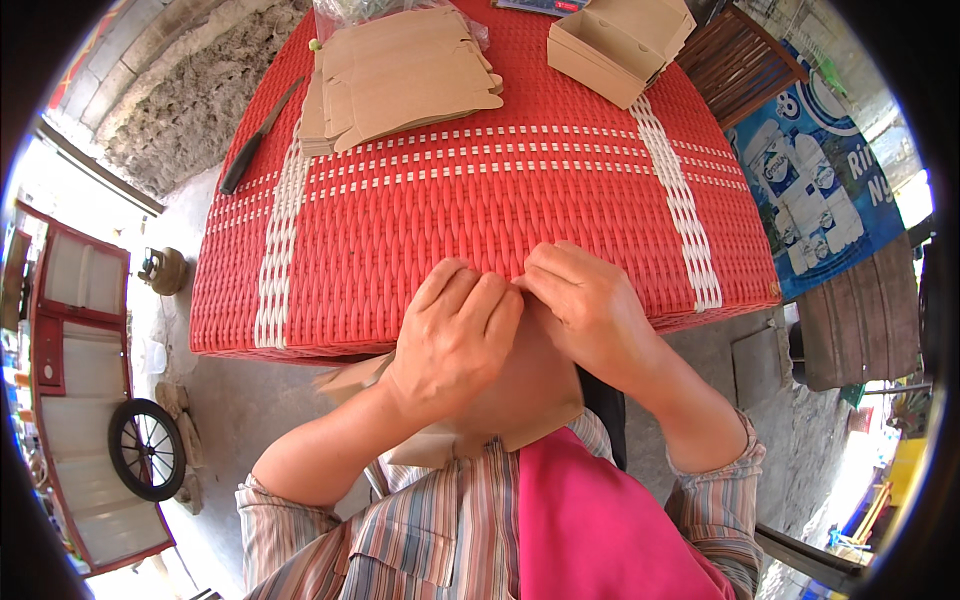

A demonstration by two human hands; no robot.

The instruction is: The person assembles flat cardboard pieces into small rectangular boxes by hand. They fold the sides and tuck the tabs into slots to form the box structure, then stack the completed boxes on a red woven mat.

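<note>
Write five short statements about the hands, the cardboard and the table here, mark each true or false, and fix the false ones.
1. Both hands grip a flat brown cardboard piece. True.
2. The left hand holds the knife. False: the knife lies untouched at the table's left edge.
3. The woven table is blue. False: it is red with white stripes.
4. A stack of flat cardboard blanks lies on the table. True.
5. The right hand rests on the folded box. False: the folded box stands apart at the far side.

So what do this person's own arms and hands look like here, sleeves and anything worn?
Both hands, left hand and right hand, are bare, with no gloves, rings or watch visible. The forearms are bare too; striped shirt sleeves in pale, grey and reddish lines are rolled up near the elbows.
</note>
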